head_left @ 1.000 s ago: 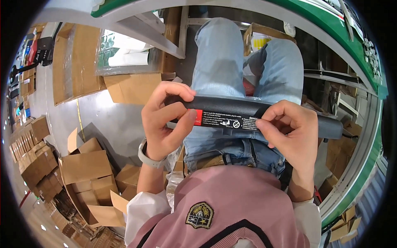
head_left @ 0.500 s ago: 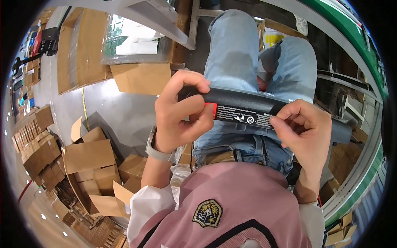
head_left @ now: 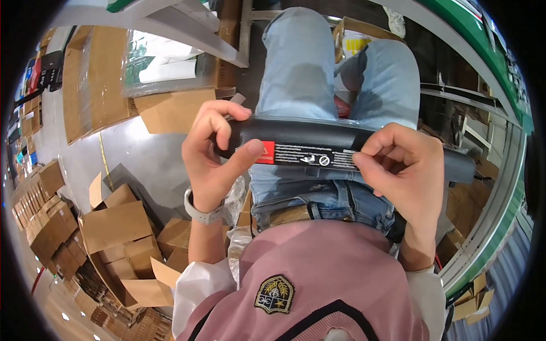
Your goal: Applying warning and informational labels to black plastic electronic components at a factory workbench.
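A long, rounded black plastic part [head_left: 307, 132] lies crosswise above my lap, its right end narrower and grey-black. Along its near side runs a black warning label [head_left: 301, 158] with white print and a red patch at the left end. My left hand [head_left: 207, 162] wraps the part's left end, thumb resting on the red patch. With thumb and forefinger pinched at the label's right end, my right hand [head_left: 406, 167] touches the part there. Whether that end of the label is lifted or stuck down is hidden by the fingertips.
Open cardboard boxes [head_left: 116, 224] stand on the floor at left. Farther off, a carton [head_left: 176, 111] holds plastic-wrapped white and green items. A green-and-white bench edge [head_left: 515, 187] curves along my right side. Another box [head_left: 355, 25] sits beyond my knees.
My left thumb has straightened and now lies on the label's red patch, showing more of it; the left fingers have loosened. Both hands and the part sit slightly farther left in view.
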Demonstrator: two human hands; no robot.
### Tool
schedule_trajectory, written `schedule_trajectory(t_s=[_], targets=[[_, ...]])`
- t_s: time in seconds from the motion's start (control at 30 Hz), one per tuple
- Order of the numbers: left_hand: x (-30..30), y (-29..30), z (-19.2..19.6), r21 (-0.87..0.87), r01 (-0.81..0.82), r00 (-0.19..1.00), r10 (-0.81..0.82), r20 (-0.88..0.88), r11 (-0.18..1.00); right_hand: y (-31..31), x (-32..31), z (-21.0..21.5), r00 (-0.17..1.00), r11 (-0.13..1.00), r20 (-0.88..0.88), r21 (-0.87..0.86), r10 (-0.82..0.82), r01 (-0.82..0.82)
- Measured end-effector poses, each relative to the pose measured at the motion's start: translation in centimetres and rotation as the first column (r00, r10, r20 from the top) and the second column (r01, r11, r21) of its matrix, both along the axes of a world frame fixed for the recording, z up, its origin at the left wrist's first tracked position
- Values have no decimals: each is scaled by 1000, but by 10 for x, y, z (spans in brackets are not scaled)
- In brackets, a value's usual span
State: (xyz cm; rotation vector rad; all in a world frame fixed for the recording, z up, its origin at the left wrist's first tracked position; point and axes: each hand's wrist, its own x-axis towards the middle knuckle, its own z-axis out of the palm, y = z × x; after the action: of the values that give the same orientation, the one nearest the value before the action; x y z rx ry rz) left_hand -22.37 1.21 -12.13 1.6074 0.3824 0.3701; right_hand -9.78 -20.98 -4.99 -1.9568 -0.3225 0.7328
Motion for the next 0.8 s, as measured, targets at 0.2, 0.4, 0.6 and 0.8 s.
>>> schedule_trajectory(t_s=[0.2,0.4,0.6,0.8], targets=[[3,-1,-7,8,9,1000,-9,8,1000,-2,0,-5,999,999,38,19,26,-27],[1,0,0,16,-3,1000,3,7,1000,1,0,0,995,999,88,21,48,-50],[4,0,-4,28,8,1000,-9,27,1000,2,3,5,921,953,287,-227,262,-201],[7,4,-2,90,4,997,-11,72,996,9,4,26,609,832,607,-528,511,-171]])
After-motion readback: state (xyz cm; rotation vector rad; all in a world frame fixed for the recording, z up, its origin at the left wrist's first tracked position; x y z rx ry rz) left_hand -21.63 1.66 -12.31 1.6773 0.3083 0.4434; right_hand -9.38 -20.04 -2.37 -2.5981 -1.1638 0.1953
